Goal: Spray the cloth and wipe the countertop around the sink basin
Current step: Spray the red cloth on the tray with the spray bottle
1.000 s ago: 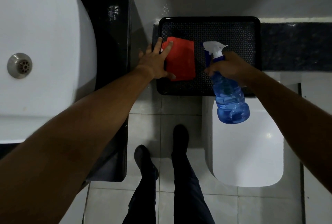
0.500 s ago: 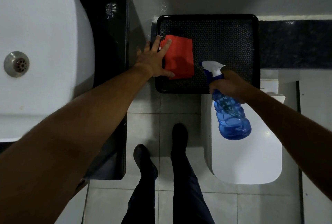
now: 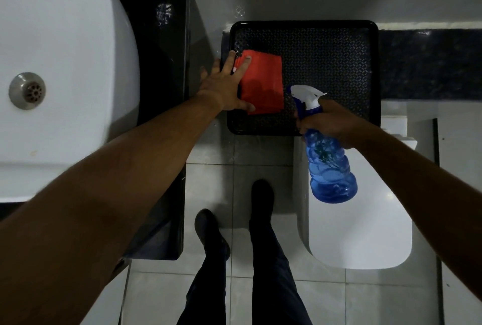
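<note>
A folded red cloth (image 3: 264, 82) lies flat in the left part of a black textured tray (image 3: 331, 58). My left hand (image 3: 224, 84) rests on the cloth's left edge, fingers spread, thumb at its lower corner. My right hand (image 3: 328, 122) grips the neck of a blue spray bottle (image 3: 328, 165) with a white trigger head, held tilted, nozzle pointing left toward the cloth from just right of it. The white sink basin (image 3: 60, 64) with its metal drain (image 3: 27, 90) fills the left side, set on a black countertop (image 3: 161, 51).
A white toilet seat (image 3: 360, 220) sits under the bottle at lower right. A dark speckled ledge (image 3: 430, 64) runs right of the tray. My legs and dark shoes (image 3: 211, 230) stand on the pale tiled floor between counter and toilet.
My right hand has pulled the spray bottle down and toward me, off the middle of the tray to its lower right edge. My left hand has stayed on the cloth.
</note>
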